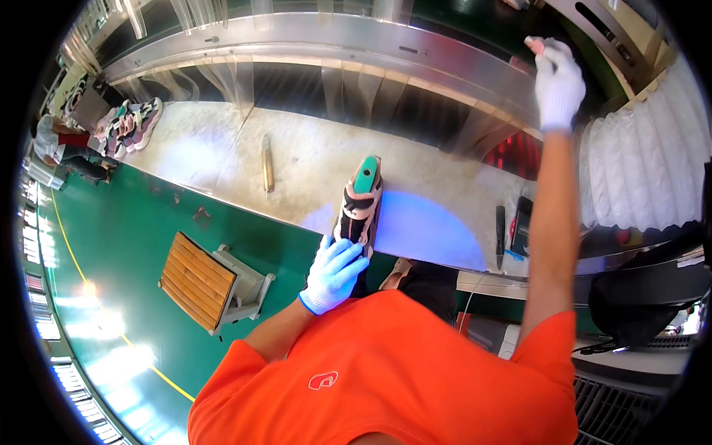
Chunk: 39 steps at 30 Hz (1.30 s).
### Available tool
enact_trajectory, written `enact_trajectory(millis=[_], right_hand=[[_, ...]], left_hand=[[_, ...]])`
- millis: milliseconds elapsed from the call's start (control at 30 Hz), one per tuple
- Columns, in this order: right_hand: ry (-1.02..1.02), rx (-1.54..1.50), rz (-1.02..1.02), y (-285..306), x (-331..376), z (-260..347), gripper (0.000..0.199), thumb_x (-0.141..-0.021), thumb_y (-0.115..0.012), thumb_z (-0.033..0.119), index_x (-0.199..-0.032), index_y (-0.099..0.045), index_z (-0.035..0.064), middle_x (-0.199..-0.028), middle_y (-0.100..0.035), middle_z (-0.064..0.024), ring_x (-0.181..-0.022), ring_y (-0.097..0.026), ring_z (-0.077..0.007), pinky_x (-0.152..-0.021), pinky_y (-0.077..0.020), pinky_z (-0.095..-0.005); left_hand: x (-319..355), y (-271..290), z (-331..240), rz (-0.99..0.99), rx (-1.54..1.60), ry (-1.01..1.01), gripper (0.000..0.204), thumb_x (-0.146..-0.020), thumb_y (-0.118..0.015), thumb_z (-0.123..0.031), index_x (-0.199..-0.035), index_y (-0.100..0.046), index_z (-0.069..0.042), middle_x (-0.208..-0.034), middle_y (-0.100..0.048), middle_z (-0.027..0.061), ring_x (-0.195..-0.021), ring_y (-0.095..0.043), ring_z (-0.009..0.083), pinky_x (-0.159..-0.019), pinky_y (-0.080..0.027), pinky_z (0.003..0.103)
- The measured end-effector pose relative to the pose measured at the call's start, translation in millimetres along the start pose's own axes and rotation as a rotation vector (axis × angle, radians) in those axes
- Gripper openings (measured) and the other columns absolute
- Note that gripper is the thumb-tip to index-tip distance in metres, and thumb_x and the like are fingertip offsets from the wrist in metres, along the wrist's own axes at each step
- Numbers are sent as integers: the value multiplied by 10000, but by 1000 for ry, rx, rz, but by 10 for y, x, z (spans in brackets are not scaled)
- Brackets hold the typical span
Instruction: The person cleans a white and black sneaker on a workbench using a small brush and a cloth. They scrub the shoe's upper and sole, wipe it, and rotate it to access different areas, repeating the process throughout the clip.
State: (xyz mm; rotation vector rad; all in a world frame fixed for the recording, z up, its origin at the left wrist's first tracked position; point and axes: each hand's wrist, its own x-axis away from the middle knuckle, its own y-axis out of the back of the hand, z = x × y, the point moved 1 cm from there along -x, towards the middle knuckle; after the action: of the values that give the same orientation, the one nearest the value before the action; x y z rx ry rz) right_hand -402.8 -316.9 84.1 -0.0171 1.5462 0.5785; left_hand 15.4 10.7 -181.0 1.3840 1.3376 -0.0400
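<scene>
A pink, black and white sneaker lies lengthwise on the pale worktop at its front edge. Its heel end points away from me and shows a green insole with a dark hole. My left hand, in a white glove tinted blue by the light, lies over the near end with its fingers closed on it. Up at the far right, my right hand, also gloved in white, is raised beside the machine. Its thumb and fingers pinch a small pinkish thing whose kind I cannot make out.
A yellow-handled tool lies left of the sneaker; a black slim tool and a phone lie right. Clear strips hang from the metal machine. Several sneakers and another person are far left. A slatted stool stands on the floor.
</scene>
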Motion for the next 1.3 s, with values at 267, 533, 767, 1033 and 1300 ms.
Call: enact_trajectory(millis=[267,533,767,1033,1300], right_hand=[[46,-296,265,1751,2207,2170,285,-913,-787,-67,-1189,-767,0,-1241,-786,-200,-1149,-758,-415,-1043,-616,-571],[-318,-395,577,1946,3609,2501,465,-842,-898,-24,-1272,-731,36,-1280,-760,-162,-1275,-710,-477,-1094,-586,-566],[-397,-206,550,1715,3888,2501,506,-795,-890,50,-1284,-760,34,-1420,-736,-164,-1373,-671,-456,-1145,-562,-512],[-304,-380,368,1875,3395,2350,452,-789,-886,15,-1225,-783,74,-1274,-774,-99,-1337,-699,-412,-1057,-614,-493],[-885,-933,386,2577,2346,2543,342,-976,-799,33,-1300,-761,-68,-1227,-790,-136,-1062,-741,-210,-995,-591,-352]], left_hand=[[7,31,37,61,-17,9,402,-759,-840,-48,-1153,-801,-117,-1283,-750,108,-1154,-711,346,-993,-546,588],[42,185,122,213,230,59,593,-672,-917,-31,-1242,-754,-41,-1290,-716,178,-1122,-703,424,-980,-529,576],[189,156,597,225,4,-209,396,-763,-848,-1,-1154,-795,-27,-1259,-760,181,-1172,-743,442,-1013,-619,558],[-1255,439,29,234,85,-236,446,-791,-897,-118,-1226,-816,-61,-1242,-818,143,-1125,-809,367,-1016,-645,476],[-1791,523,-624,320,610,388,594,-836,-963,-80,-1381,-739,-2,-1297,-820,160,-1190,-795,244,-1042,-627,386]])
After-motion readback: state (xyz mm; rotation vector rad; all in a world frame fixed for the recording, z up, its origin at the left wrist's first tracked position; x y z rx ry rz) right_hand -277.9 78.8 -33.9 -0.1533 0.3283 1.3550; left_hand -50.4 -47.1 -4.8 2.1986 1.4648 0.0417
